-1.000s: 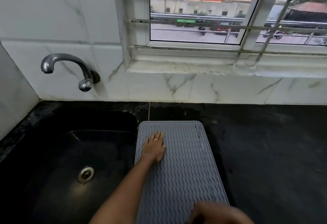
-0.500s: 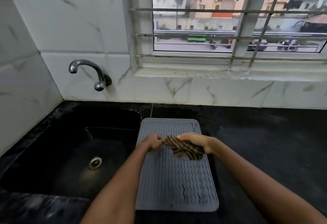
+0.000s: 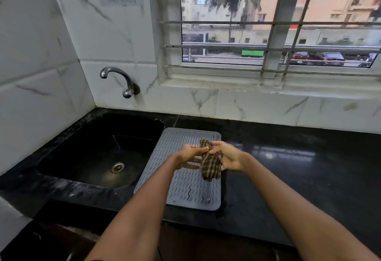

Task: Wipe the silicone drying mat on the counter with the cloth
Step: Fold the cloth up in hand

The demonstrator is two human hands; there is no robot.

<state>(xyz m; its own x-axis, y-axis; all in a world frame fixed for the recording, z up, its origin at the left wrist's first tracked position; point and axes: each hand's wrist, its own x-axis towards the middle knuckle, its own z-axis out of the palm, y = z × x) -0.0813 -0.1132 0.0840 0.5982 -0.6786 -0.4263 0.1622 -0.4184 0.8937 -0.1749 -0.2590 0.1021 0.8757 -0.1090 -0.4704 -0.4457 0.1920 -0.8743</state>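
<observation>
A grey silicone drying mat (image 3: 181, 190) with a wavy ribbed surface lies on the black counter just right of the sink. Above its far half I hold a brown striped cloth (image 3: 210, 163), bunched and hanging down. My left hand (image 3: 188, 155) pinches the cloth's upper part with thumb and fingers. My right hand (image 3: 228, 155) pinches the same upper part from the right side. The cloth hangs in the air, apart from the mat as far as I can tell.
A black sink (image 3: 107, 153) with a steel drain sits left of the mat, under a wall tap (image 3: 121, 81). Glossy black counter (image 3: 299, 168) stretches to the right. A marble-tiled wall and a barred window (image 3: 274, 33) stand behind.
My left hand lifted off the mat and my right hand brought the cloth in; both now hold it above the mat. The cloth turned from lying across to hanging down. The view tilted up.
</observation>
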